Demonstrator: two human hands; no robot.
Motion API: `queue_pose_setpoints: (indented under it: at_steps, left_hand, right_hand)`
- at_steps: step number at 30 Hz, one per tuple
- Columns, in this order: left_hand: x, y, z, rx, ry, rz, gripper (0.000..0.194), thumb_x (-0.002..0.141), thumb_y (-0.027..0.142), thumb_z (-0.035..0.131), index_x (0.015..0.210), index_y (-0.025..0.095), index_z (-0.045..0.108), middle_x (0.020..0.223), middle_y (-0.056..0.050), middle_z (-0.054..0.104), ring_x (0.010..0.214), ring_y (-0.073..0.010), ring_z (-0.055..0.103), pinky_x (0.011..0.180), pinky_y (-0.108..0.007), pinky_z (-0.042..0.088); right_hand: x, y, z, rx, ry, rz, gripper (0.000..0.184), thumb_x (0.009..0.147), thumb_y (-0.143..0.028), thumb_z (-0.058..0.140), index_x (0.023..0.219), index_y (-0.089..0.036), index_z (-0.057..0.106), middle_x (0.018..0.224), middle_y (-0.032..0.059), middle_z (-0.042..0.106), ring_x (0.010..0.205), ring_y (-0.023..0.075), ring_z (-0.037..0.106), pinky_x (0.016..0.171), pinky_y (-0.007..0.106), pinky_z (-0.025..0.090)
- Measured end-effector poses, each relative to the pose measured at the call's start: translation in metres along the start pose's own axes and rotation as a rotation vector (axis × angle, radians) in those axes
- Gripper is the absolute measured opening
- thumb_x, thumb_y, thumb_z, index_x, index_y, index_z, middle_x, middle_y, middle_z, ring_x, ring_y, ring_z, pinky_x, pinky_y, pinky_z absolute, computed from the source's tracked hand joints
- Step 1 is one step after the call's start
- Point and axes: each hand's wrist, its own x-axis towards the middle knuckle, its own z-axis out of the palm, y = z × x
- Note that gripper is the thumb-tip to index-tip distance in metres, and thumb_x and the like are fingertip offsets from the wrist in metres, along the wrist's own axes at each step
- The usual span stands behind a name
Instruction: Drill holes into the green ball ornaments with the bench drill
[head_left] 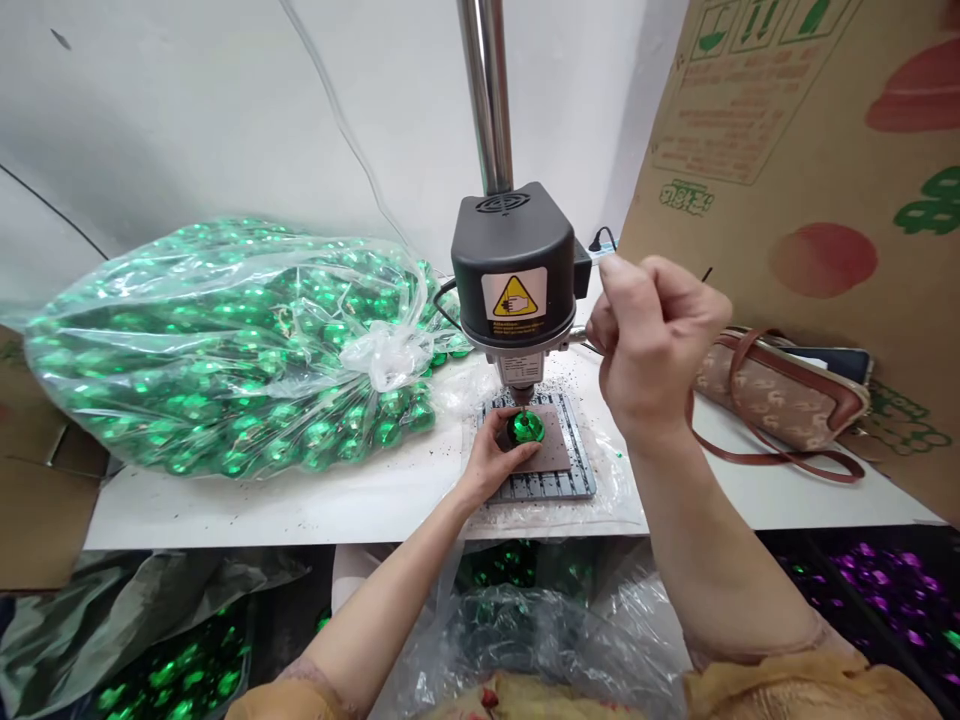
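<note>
A small, round ornament-like ball (529,427) sits just below the centre of the frame. It is vivid metallic green and mirror-glossy, with bright glints broken by darker green patches and a nearly black shadowed side on the left. The person's left hand (496,455) grips it, fingers around its left side and thumb along its near edge, pressing it on a flat brownish board (555,455). The board lies on a slotted metal base (583,482) sprinkled with dark specks.

Directly above is a black drill press (516,270) with a yellow hand-warning label; its narrow tip points down at the top of the ball, and whether they touch is hard to tell. The right hand (652,345), right of the drill head, is closed into a fist; what it may be holding is hidden.

On the white surface (300,512), a knotted clear bag (225,350) full of similar shiny green balls fills the left. At right, a patterned purse (780,390) rests before a cardboard box (757,220).
</note>
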Motion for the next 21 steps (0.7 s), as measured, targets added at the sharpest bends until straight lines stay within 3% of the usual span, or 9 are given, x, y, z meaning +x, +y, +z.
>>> queue_pose_setpoints:
  at_steps: [4,7,10,12,15,18,21]
  left_hand:
    - [-0.012,0.012,0.000,0.123,0.165,0.053,0.045,0.078,0.038,0.082,0.115,0.021,0.062,0.109,-0.008,0.069,0.103,-0.0235,0.065,0.093,-0.039,0.052]
    - [-0.047,0.017,-0.005,0.273,0.193,0.210,0.035,0.086,0.036,0.075,0.118,0.026,0.065,0.118,-0.009,0.066,0.112,-0.0256,0.064,0.097,-0.041,0.052]
    - [-0.104,0.006,-0.014,0.477,-0.018,0.407,0.040,0.087,0.035,0.074,0.126,0.033,0.065,0.133,-0.011,0.062,0.116,-0.0283,0.064,0.095,-0.042,0.055]
    - [-0.141,-0.009,-0.021,0.689,-0.196,0.538,0.047,0.086,0.037,0.075,0.132,0.037,0.062,0.132,-0.012,0.064,0.108,-0.0283,0.068,0.087,-0.041,0.058]
    - [-0.171,-0.027,-0.031,0.911,-0.331,0.693,0.058,0.084,0.049,0.075,0.137,0.035,0.057,0.128,-0.014,0.068,0.099,-0.0298,0.068,0.081,-0.042,0.059]
    - [-0.146,-0.026,-0.044,0.858,-0.277,0.764,0.050,0.090,0.038,0.067,0.137,0.027,0.055,0.127,-0.017,0.068,0.108,-0.0313,0.065,0.089,-0.046,0.057]
    - [-0.066,-0.008,-0.064,0.825,-0.079,0.614,0.035,0.089,0.009,0.049,0.118,0.023,0.064,0.110,-0.014,0.070,0.106,-0.0288,0.062,0.093,-0.047,0.053]
  right_hand:
    - [0.026,-0.007,0.010,0.032,-0.031,0.107,0.048,0.085,-0.030,0.066,0.052,-0.020,0.032,0.048,-0.0062,0.032,0.047,0.0042,0.027,0.049,0.029,0.023]
    - [0.029,-0.003,0.010,0.009,-0.030,0.120,0.049,0.085,-0.032,0.066,0.052,-0.021,0.032,0.048,-0.0059,0.032,0.047,0.0048,0.027,0.049,0.030,0.023]
    - [0.026,-0.001,0.009,0.010,-0.014,0.100,0.048,0.085,-0.031,0.066,0.051,-0.022,0.033,0.047,-0.0060,0.034,0.045,0.0048,0.027,0.047,0.029,0.023]
    - [0.024,-0.002,0.009,0.028,-0.010,0.089,0.046,0.084,-0.031,0.067,0.052,-0.021,0.035,0.047,-0.0062,0.035,0.043,0.0046,0.028,0.045,0.028,0.022]
    - [0.023,-0.003,0.009,0.039,-0.008,0.074,0.044,0.083,-0.031,0.067,0.052,-0.020,0.038,0.047,-0.0066,0.037,0.042,0.0037,0.030,0.042,0.027,0.020]
    - [0.022,-0.005,0.010,0.036,0.004,0.076,0.044,0.082,-0.033,0.068,0.052,-0.019,0.040,0.047,-0.0069,0.037,0.042,0.0027,0.031,0.041,0.025,0.021]
    - [0.021,-0.006,0.010,0.046,0.018,0.087,0.044,0.081,-0.033,0.069,0.051,-0.019,0.039,0.045,-0.0073,0.036,0.040,0.0027,0.032,0.040,0.024,0.023]
